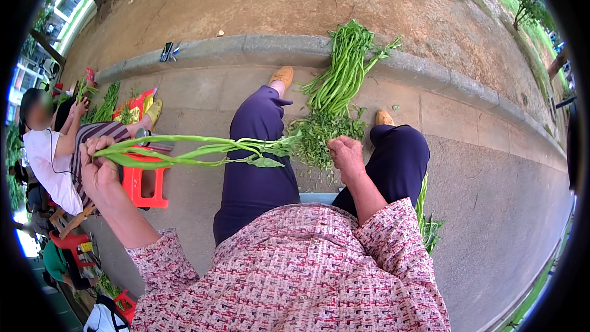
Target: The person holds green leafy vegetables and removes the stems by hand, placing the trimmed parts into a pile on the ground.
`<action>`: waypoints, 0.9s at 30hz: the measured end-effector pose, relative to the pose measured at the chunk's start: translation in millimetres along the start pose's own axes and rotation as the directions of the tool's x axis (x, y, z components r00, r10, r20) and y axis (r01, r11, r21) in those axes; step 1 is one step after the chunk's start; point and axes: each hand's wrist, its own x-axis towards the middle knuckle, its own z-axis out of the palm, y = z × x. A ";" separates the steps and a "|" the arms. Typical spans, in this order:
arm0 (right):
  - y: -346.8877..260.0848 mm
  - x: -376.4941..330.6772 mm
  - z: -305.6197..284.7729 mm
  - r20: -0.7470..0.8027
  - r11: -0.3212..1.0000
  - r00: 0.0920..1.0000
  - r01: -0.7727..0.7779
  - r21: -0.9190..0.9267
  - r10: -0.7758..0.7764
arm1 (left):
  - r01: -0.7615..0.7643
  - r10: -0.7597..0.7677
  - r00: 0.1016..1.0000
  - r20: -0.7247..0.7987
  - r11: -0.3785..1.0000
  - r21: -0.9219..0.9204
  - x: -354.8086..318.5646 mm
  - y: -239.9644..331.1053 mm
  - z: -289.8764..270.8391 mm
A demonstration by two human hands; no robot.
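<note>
Here's the left grip [101, 163], closed around one end of a bunch of green stems [184, 147], which stretches rightward above the left thigh [255, 187], leafy tips stopping short of the right grip [347, 157]. That right grip is curled, fingers tucked in, and whether it pinches anything I cannot tell! Just beyond it and to its left, a heap of leafy bits [313, 144]; farther out, a bundle of long stems [344, 71] lies across the kerb [258, 49]. What could go wrong? The bunch is held at one end only, so a slack left grip might let thinner stems slip; a hard tug at the tips could snap them. And bundle and heap lie so close that a careless reach might mix them.
</note>
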 end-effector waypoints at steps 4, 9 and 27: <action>-7.0 -4.2 -10.9 0.049 0.980 0.993 -0.112 0.167 0.106 | 0.010 -0.012 0.999 -0.043 0.999 -0.039 22.3 0.1 8.9; -7.3 -4.6 -9.4 0.098 0.938 0.980 -0.195 0.287 0.174 | 0.071 -0.070 0.997 0.033 0.996 -0.054 28.2 5.8 40.3; -22.9 -23.0 25.7 0.335 0.992 0.942 -0.036 0.122 -0.007 | -0.029 0.028 0.998 -0.054 0.999 -0.019 26.8 -12.3 34.2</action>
